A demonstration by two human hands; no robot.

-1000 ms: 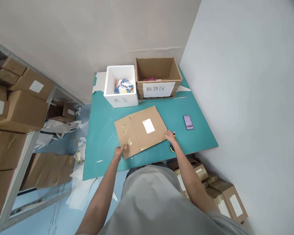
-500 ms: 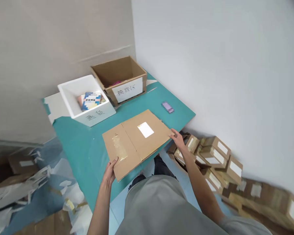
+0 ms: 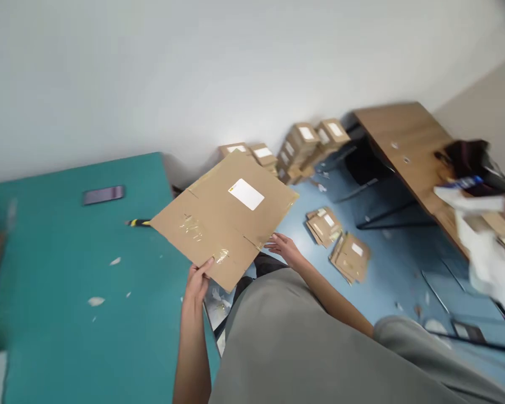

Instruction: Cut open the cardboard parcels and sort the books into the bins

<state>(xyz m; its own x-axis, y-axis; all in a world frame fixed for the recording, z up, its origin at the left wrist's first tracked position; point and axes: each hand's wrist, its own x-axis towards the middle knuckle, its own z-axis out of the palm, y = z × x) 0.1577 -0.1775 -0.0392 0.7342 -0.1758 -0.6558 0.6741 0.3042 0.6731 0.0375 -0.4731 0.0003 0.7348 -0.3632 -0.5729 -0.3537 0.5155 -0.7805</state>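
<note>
I hold a flattened cardboard box (image 3: pixel 216 216) tilted in front of my body, past the right edge of the green table. It carries a white label (image 3: pixel 246 194) and strips of clear tape. My left hand (image 3: pixel 198 280) grips its near left edge, thumb on top and the other fingers hidden beneath. At the near right edge is my right hand (image 3: pixel 283 248), its fingertips against the cardboard and partly out of sight. A black and yellow cutter (image 3: pixel 138 223) lies on the table by the box's left corner.
A phone (image 3: pixel 103 194) and white paper scraps (image 3: pixel 96 301) lie on the green table (image 3: pixel 67 252). Labelled cartons (image 3: pixel 302 143) stand along the wall. Flattened boxes (image 3: pixel 351 257) are on the blue floor. To the right stands a brown table (image 3: pixel 408 140) with dark items and packing material.
My view and body have turned right, carrying the flattened box away from above the green table. The two open bins have left view; the floor piles and brown table have come in.
</note>
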